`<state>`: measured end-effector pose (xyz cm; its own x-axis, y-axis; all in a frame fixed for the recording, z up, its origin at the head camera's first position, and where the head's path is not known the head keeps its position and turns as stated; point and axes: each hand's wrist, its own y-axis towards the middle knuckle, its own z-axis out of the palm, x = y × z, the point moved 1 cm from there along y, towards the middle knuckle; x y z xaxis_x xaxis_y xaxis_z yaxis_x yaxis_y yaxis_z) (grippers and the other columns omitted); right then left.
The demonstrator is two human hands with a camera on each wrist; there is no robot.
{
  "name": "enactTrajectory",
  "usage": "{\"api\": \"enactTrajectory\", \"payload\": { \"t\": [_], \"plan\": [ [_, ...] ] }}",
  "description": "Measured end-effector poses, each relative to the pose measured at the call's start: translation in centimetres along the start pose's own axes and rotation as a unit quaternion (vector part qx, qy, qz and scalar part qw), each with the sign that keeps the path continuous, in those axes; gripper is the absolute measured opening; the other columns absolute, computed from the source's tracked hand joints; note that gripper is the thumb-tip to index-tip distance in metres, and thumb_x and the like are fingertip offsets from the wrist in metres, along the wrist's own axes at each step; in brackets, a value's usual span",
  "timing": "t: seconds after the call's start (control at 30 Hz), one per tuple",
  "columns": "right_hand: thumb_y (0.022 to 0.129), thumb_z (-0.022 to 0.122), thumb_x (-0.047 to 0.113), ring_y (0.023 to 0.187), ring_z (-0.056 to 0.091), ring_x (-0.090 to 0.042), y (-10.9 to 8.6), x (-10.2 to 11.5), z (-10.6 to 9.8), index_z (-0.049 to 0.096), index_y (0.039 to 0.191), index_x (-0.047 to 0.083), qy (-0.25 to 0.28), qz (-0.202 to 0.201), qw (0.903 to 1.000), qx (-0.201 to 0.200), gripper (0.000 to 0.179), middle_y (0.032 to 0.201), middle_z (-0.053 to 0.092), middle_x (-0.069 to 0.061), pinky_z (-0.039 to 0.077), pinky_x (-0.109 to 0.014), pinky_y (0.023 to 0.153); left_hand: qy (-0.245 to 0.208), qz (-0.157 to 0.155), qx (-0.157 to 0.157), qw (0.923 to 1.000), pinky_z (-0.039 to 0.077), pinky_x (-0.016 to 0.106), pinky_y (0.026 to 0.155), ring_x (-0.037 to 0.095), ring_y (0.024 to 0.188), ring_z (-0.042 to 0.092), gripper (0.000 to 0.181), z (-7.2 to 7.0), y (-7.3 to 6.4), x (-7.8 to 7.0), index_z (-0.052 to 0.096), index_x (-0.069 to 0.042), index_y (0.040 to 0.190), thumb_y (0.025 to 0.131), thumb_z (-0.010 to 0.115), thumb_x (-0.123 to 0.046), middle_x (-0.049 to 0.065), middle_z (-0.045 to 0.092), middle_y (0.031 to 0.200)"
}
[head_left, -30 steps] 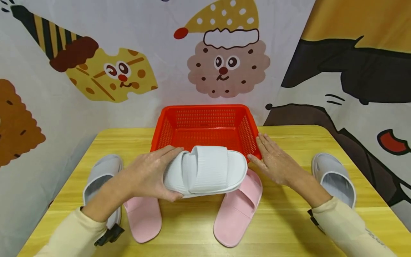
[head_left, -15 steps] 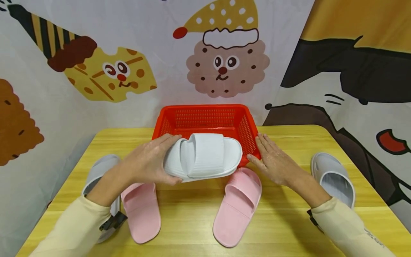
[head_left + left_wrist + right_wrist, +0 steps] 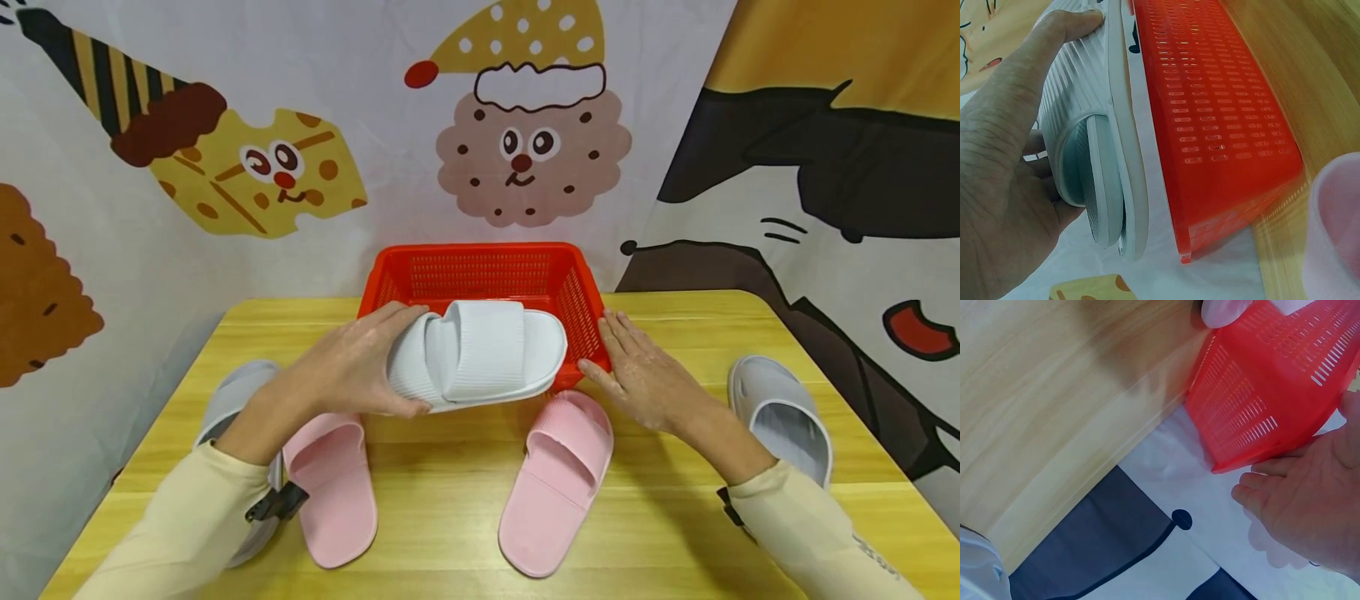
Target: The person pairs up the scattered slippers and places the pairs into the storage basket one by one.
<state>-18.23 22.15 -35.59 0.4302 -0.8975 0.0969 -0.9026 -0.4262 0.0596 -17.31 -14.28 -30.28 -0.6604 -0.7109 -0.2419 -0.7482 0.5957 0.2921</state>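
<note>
My left hand (image 3: 352, 362) grips white ribbed slippers (image 3: 487, 354) at the left end, in front of and above the near side of a red plastic basket (image 3: 487, 250). Layered soles in the left wrist view look like a pair of white slippers (image 3: 1079, 81) tucked together; the thumb lies across the ribbed surface. With fingers extended, my right hand (image 3: 648, 375) touches the basket's right side. In the right wrist view, this hand (image 3: 1310, 494) lies along the basket's rim. The slippers hide part of the basket's inside.
Two pink slippers (image 3: 337, 500) (image 3: 555, 492) lie on the wooden table (image 3: 442, 517) before the basket. A grey clog (image 3: 780, 417) stands at the right; another grey clog (image 3: 240, 392) is partly behind my left arm. A printed cloth (image 3: 405, 167) hangs behind the table.
My left hand has raised the white slippers up and away from me, closer to the basket, uncovering more of the pink slippers. My right hand has stayed at the basket's side.
</note>
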Motion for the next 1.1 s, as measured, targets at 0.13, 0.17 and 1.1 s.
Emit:
{"api": "enactTrajectory", "payload": {
  "t": [0.13, 0.17, 1.1],
  "plan": [
    [0.089, 0.027, 0.060, 0.135, 0.002, -0.029, -0.1, 0.0, -0.1, 0.015, 0.142, -0.002, -0.006, 0.002, 1.0000, 0.005, 0.082, 0.148, 0.008, -0.016, 0.012, -0.045, 0.105, -0.001, 0.008, -0.008, 0.9999, 0.046, 0.024, 0.064, 0.005, 0.084, 0.044, 0.096, 0.1, 0.4, 0.1, 0.039, -0.017, 0.133, 0.054, 0.072, -0.061, -0.011, 0.043, 0.111],
    [0.089, 0.027, 0.060, 0.135, 0.002, -0.029, -0.1, 0.0, -0.2, 0.015, 0.142, -0.002, -0.006, 0.003, 1.0000, 0.007, 0.082, 0.148, 0.008, -0.016, 0.012, -0.045, 0.105, -0.002, 0.011, -0.009, 0.9999, 0.046, 0.024, 0.064, 0.005, 0.084, 0.044, 0.096, 0.1, 0.6, 0.1, 0.039, -0.016, 0.132, 0.054, 0.072, -0.060, -0.010, 0.043, 0.111],
    [0.090, 0.030, 0.057, 0.134, 0.000, -0.029, 0.1, 0.2, -0.7, 0.015, 0.142, -0.003, -0.005, 0.004, 0.9996, 0.027, 0.080, 0.148, 0.008, -0.017, 0.009, -0.043, 0.106, 0.005, 0.005, -0.012, 0.9999, 0.048, 0.030, 0.072, 0.010, 0.092, 0.043, 0.096, 0.5, 4.5, 1.9, 0.039, -0.014, 0.133, 0.056, 0.072, -0.061, -0.004, 0.044, 0.116]
  ]
}}
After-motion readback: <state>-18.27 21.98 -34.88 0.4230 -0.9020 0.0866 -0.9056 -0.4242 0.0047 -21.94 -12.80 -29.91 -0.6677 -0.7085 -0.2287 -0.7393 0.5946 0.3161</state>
